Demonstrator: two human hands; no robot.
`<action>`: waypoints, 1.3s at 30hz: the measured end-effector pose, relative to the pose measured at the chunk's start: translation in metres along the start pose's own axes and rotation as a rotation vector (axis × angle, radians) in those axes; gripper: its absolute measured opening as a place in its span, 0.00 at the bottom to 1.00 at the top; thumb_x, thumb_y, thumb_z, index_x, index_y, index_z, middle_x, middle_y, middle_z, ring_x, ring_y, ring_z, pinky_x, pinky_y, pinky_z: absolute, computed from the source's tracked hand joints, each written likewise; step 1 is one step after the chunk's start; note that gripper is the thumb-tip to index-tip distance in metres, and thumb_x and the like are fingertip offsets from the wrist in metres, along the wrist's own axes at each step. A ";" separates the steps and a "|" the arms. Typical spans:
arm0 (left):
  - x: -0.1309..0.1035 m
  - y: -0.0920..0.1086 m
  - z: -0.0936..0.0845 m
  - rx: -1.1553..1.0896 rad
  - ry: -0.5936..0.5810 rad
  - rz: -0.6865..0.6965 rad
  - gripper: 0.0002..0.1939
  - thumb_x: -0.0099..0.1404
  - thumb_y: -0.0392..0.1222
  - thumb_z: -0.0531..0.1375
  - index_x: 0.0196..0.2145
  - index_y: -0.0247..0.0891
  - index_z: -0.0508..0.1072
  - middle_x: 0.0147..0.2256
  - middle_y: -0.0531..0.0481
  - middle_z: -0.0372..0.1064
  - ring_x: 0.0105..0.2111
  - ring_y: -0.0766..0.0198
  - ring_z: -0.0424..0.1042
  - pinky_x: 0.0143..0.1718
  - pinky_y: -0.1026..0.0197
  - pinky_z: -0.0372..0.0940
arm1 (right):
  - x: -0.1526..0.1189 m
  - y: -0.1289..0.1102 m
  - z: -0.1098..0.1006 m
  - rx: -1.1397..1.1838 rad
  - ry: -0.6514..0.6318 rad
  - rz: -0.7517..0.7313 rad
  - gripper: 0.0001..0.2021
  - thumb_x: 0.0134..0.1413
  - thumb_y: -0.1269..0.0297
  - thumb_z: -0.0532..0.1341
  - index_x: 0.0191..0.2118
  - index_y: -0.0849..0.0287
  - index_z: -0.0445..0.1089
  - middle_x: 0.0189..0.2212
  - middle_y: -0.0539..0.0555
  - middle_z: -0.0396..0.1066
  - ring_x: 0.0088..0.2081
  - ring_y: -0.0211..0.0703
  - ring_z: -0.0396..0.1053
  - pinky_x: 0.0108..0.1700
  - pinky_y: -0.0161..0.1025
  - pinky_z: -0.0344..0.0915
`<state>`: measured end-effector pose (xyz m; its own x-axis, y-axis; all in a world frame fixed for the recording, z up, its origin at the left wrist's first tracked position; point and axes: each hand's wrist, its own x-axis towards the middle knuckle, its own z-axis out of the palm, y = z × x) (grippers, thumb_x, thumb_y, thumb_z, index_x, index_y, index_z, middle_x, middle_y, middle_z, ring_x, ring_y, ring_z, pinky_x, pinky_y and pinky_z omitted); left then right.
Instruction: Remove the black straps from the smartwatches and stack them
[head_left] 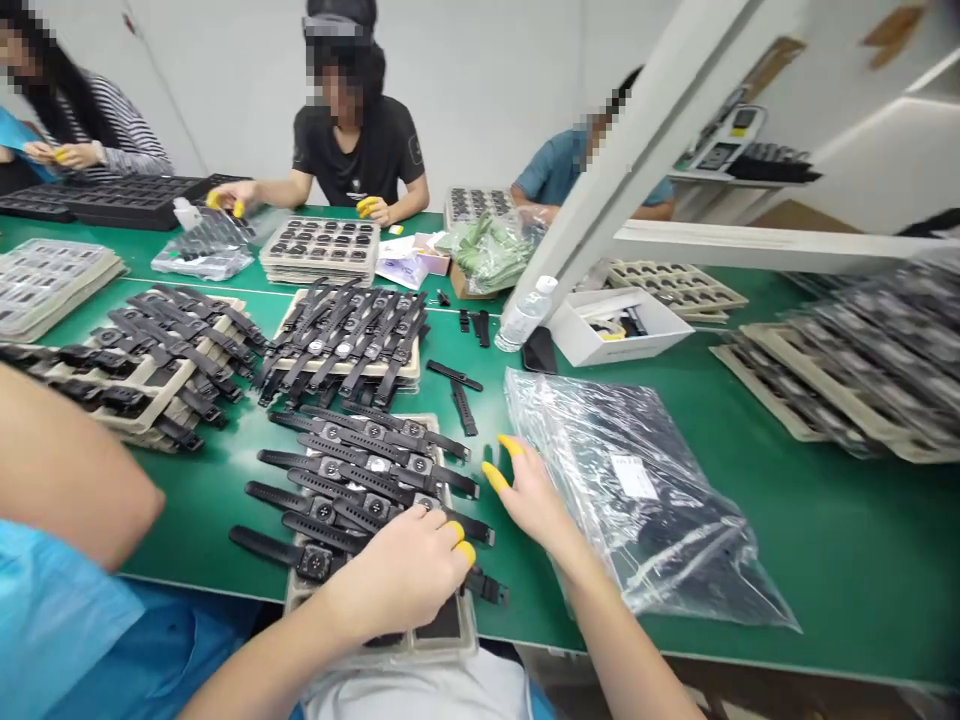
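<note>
In front of me, a beige plastic tray [466,640] holds rows of smartwatches [375,510] with black straps, lying face down. My left hand [409,565] is closed over the near right part of this tray, fingers curled down on a smartwatch whose strap end [489,587] sticks out past the yellow finger cots. The fingertips themselves are partly hidden. To the right, my right hand [534,497] is held open above the green table, yellow-capped fingers apart and nothing between them. It is beside a large clear plastic bag [607,480] with black contents and a white label.
More trays of strapped watches [349,335] stand behind and left. Loose straps [459,395], a bottle [527,315], a phone [538,350] and a white box [619,335] lie beyond. A slanted white post [637,150] rises at right. Co-workers [360,150] sit across the table.
</note>
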<state>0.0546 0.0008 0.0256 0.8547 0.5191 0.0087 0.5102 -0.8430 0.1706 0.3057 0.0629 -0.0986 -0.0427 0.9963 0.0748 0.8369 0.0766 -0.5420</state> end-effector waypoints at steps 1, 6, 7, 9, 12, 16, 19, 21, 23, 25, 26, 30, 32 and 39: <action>-0.002 0.003 0.004 -0.019 0.001 0.022 0.05 0.72 0.38 0.60 0.36 0.37 0.72 0.36 0.48 0.73 0.37 0.57 0.71 0.41 0.54 0.62 | -0.015 0.005 -0.001 0.007 0.010 0.017 0.27 0.67 0.51 0.55 0.66 0.60 0.61 0.67 0.69 0.60 0.70 0.61 0.57 0.70 0.58 0.56; -0.022 0.024 0.041 0.029 0.113 0.108 0.05 0.69 0.40 0.64 0.36 0.36 0.76 0.37 0.46 0.75 0.40 0.54 0.70 0.44 0.53 0.62 | -0.071 0.031 -0.016 -0.017 0.065 0.283 0.33 0.67 0.50 0.54 0.70 0.64 0.56 0.75 0.71 0.47 0.77 0.65 0.38 0.74 0.66 0.42; -0.028 0.027 0.053 0.046 0.158 0.127 0.06 0.70 0.41 0.63 0.36 0.36 0.77 0.39 0.45 0.76 0.43 0.53 0.70 0.47 0.52 0.62 | -0.075 0.035 -0.020 -0.008 0.075 0.351 0.34 0.67 0.51 0.53 0.71 0.65 0.55 0.75 0.71 0.45 0.77 0.65 0.35 0.74 0.66 0.39; -0.039 0.029 0.076 0.049 0.246 0.141 0.07 0.71 0.41 0.63 0.36 0.37 0.79 0.41 0.45 0.77 0.46 0.53 0.69 0.50 0.51 0.61 | -0.079 0.041 -0.027 0.035 0.072 0.445 0.35 0.68 0.51 0.52 0.73 0.68 0.52 0.76 0.71 0.42 0.77 0.64 0.33 0.75 0.65 0.36; -0.050 0.025 0.101 0.055 0.311 0.132 0.09 0.72 0.41 0.61 0.36 0.38 0.80 0.42 0.47 0.78 0.48 0.54 0.68 0.52 0.52 0.59 | -0.073 0.039 -0.032 0.151 0.038 0.431 0.38 0.69 0.45 0.52 0.75 0.64 0.50 0.77 0.67 0.40 0.78 0.58 0.32 0.76 0.61 0.36; -0.053 0.020 0.107 0.095 0.313 0.118 0.11 0.72 0.42 0.61 0.34 0.40 0.81 0.45 0.47 0.78 0.50 0.54 0.67 0.53 0.52 0.59 | -0.052 0.026 -0.030 0.262 -0.015 0.427 0.41 0.68 0.37 0.51 0.76 0.57 0.48 0.78 0.62 0.38 0.78 0.58 0.32 0.76 0.60 0.37; -0.054 0.021 0.105 0.110 0.327 0.103 0.14 0.73 0.41 0.58 0.33 0.39 0.82 0.43 0.45 0.78 0.50 0.54 0.67 0.51 0.52 0.61 | -0.036 0.024 -0.030 0.203 0.024 0.449 0.42 0.68 0.37 0.49 0.77 0.62 0.46 0.78 0.64 0.33 0.78 0.61 0.27 0.76 0.62 0.32; -0.055 0.022 0.105 0.102 0.347 0.101 0.16 0.73 0.39 0.56 0.32 0.39 0.82 0.42 0.45 0.79 0.48 0.54 0.68 0.49 0.53 0.61 | -0.028 0.028 -0.032 0.138 0.072 0.444 0.41 0.69 0.39 0.47 0.76 0.63 0.46 0.79 0.65 0.31 0.78 0.62 0.23 0.75 0.64 0.28; -0.057 0.022 0.108 0.082 0.363 0.097 0.17 0.73 0.38 0.54 0.32 0.39 0.82 0.41 0.45 0.79 0.48 0.53 0.68 0.49 0.53 0.62 | -0.022 0.035 -0.036 0.083 0.084 0.480 0.40 0.70 0.41 0.47 0.76 0.62 0.47 0.78 0.65 0.32 0.77 0.64 0.23 0.74 0.67 0.27; -0.059 0.021 0.111 0.062 0.365 0.095 0.18 0.73 0.37 0.53 0.32 0.40 0.82 0.42 0.45 0.79 0.49 0.53 0.69 0.49 0.53 0.62 | -0.018 0.043 -0.042 0.021 0.059 0.525 0.38 0.71 0.43 0.46 0.75 0.64 0.48 0.78 0.69 0.35 0.77 0.68 0.26 0.73 0.69 0.29; -0.060 0.020 0.112 0.054 0.366 0.094 0.19 0.74 0.37 0.52 0.33 0.40 0.82 0.42 0.45 0.79 0.49 0.53 0.69 0.48 0.53 0.63 | -0.017 0.047 -0.047 -0.028 0.048 0.531 0.38 0.71 0.43 0.46 0.75 0.66 0.49 0.77 0.71 0.36 0.77 0.70 0.27 0.73 0.70 0.29; -0.065 0.017 0.119 0.016 0.398 0.100 0.22 0.76 0.37 0.47 0.40 0.39 0.82 0.44 0.43 0.78 0.50 0.52 0.69 0.48 0.53 0.62 | -0.013 0.063 -0.078 -0.299 0.051 0.502 0.35 0.72 0.46 0.45 0.73 0.67 0.52 0.76 0.76 0.40 0.76 0.78 0.30 0.68 0.79 0.25; -0.069 0.013 0.122 0.000 0.408 0.105 0.25 0.78 0.39 0.44 0.44 0.38 0.81 0.47 0.41 0.77 0.52 0.50 0.69 0.50 0.53 0.63 | -0.013 0.076 -0.104 -0.447 0.041 0.516 0.34 0.72 0.48 0.45 0.73 0.67 0.51 0.75 0.78 0.44 0.75 0.80 0.32 0.66 0.82 0.24; -0.080 0.001 0.128 0.093 0.326 0.216 0.19 0.75 0.38 0.51 0.57 0.32 0.75 0.56 0.37 0.73 0.53 0.49 0.70 0.51 0.53 0.66 | -0.017 0.157 -0.177 -0.802 -0.487 0.613 0.67 0.37 0.40 0.75 0.77 0.63 0.44 0.75 0.82 0.39 0.72 0.98 0.32 0.59 0.92 0.28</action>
<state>-0.0013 -0.0592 -0.1007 0.8756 0.3339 0.3490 0.3416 -0.9389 0.0413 0.5341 0.0510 -0.0365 0.4351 0.7796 -0.4505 0.8919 -0.3046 0.3343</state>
